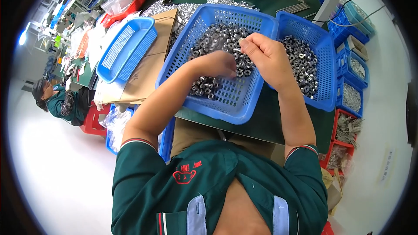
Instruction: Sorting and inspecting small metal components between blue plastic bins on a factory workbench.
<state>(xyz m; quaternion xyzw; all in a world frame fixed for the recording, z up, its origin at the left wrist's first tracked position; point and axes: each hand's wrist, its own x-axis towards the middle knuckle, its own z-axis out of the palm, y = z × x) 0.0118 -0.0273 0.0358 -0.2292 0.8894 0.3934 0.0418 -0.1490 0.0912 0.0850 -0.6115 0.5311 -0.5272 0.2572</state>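
A large blue perforated basket (230, 101) stands before me, partly filled with small silvery metal rings (207, 87). Over its middle is my left hand (220, 64), its fingers curled downward and smeared by motion, so whether it grips a ring is hidden. My right hand (266, 58) hovers above the basket's right side, thumb and forefinger pressed together in a pinch. Something small may sit at those fingertips, but it does not stand out from the rings behind. A second blue basket (322, 78), also with metal rings, adjoins on the right, beyond my right wrist.
Cardboard (152, 43) lies left of the basket, with a shallow blue basket (111, 76) on it. A heap of shiny small parts (187, 11) covers the green table (278, 0) behind. Stacked bins (348, 95) line the right. A seated co-worker (61, 100) is far left.
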